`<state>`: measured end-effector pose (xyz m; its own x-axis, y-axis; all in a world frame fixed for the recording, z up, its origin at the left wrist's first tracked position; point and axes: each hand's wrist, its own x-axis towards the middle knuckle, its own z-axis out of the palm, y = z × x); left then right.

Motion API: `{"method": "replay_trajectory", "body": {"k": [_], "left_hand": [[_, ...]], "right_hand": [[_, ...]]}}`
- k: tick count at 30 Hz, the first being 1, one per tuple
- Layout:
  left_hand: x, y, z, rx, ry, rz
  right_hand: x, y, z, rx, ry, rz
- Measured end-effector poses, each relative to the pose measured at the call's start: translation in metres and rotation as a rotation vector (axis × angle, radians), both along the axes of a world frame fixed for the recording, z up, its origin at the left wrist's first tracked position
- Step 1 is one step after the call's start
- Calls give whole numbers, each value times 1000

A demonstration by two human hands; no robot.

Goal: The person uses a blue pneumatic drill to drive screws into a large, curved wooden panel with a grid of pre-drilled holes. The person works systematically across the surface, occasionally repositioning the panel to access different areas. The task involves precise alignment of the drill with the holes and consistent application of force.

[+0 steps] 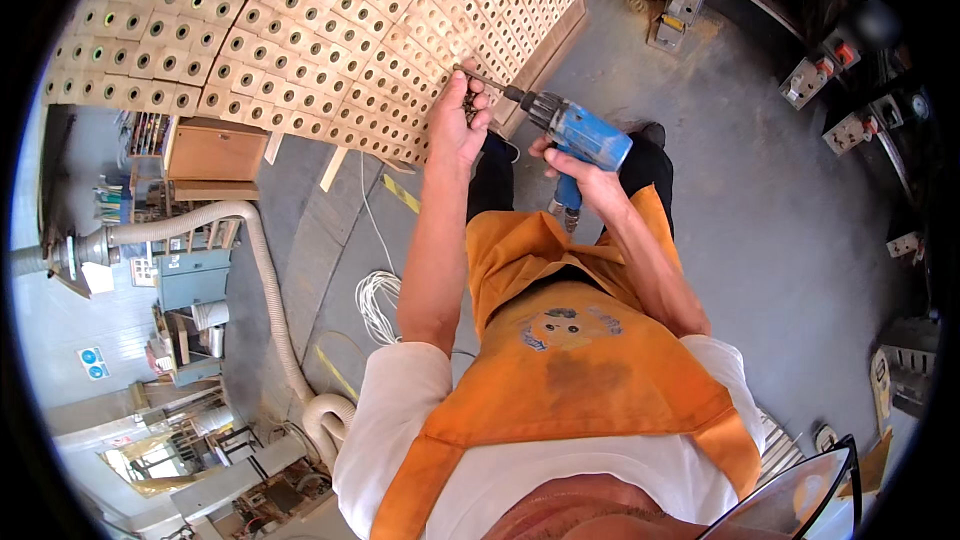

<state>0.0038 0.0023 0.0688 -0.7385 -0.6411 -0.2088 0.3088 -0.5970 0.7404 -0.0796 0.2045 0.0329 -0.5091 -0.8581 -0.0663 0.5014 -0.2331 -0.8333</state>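
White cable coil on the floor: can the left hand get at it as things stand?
Probably not: the coil lies on the floor, well below the left hand, which is busy at the drill bit beside the wooden blocks.

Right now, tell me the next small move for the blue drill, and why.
Probably steady the long bit against the wooden-block panel before pulling the trigger: the right hand grips the blue drill, the bit points toward the panel, and the left hand has its fingertips close around the tip. Whether the tip touches wood is unclear.
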Motion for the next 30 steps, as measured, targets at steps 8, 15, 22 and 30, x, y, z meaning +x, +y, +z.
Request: {"method": "replay_trajectory", "body": {"k": [8, 15, 22, 30], "left_hand": [[11, 7, -17, 72, -50, -108], [31, 31, -45, 220, -153, -156], [32, 25, -18, 75, -150, -60], [19, 9, -11, 160, 53, -87]], "right_hand": [[-5, -9, 8, 86, 112, 7], [-8, -12, -3, 55, 107, 19], [-7, -3, 2, 49, 145, 14], [-35, 35, -9, 28, 6, 189]]}}
